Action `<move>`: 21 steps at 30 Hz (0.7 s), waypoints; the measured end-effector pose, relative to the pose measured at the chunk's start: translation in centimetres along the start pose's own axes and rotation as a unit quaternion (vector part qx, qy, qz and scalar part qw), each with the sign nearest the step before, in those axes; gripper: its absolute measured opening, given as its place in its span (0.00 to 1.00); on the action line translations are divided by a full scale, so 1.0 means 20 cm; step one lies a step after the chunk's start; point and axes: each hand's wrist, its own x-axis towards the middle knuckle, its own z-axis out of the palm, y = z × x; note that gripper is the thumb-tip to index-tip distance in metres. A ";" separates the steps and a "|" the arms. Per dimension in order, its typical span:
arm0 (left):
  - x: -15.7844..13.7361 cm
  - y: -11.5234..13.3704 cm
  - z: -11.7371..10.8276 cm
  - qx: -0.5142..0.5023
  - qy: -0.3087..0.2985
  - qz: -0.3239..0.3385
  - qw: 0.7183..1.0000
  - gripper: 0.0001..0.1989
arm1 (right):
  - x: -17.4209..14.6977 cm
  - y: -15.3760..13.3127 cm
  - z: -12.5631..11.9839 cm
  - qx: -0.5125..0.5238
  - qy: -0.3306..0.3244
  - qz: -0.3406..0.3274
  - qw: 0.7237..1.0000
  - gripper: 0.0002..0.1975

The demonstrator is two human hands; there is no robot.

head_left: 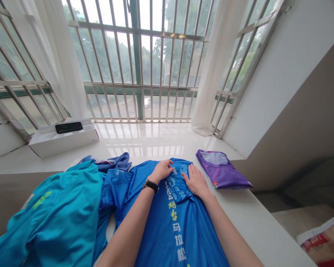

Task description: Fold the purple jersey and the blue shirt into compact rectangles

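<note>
A blue T-shirt [161, 226] with white and yellow lettering down its middle lies spread on the white sill, reaching toward me. Its right sleeve is folded inward over the body. My left hand [163, 170], with a black band on the wrist, rests on the shirt's upper part, fingers slightly bent and thumb apart. On the folded sleeve's outer edge, my right hand [197, 181] lies flat with its thumb spread away. Neither hand visibly grips the cloth.
A teal garment [69, 211] lies at the left, with a dark blue garment [115, 163] behind it. A folded purple garment [224, 170] is at the right. A white box [64, 142] carrying a black phone [69, 127] stands back left. Barred windows and white curtains [208, 74] border the sill [144, 141].
</note>
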 end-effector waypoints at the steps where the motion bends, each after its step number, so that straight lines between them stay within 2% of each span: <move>1: 0.00 -0.01 -0.01 -0.009 -0.007 0.005 1.000 0.11 | 0.00 0.00 0.00 0.003 0.003 -0.001 1.000 0.39; 4: 0.01 -0.03 -0.05 -0.025 -0.006 0.009 1.000 0.09 | 0.01 0.02 0.01 0.027 0.027 -0.020 0.999 0.36; 9: 0.02 -0.02 -0.03 -0.014 0.046 0.000 0.999 0.09 | 0.04 0.07 0.03 0.092 0.107 -0.077 0.987 0.29; 14: 0.02 0.04 0.01 0.022 0.090 0.007 0.996 0.11 | 0.04 0.07 0.06 0.055 0.090 -0.078 0.991 0.30; 18: 0.00 0.11 0.09 0.050 0.052 0.060 0.996 0.11 | 0.04 0.07 0.07 0.014 0.072 -0.062 0.995 0.31; 21: -0.02 0.12 0.16 0.070 0.021 0.094 0.993 0.11 | 0.04 0.08 0.07 0.012 0.087 -0.062 0.994 0.28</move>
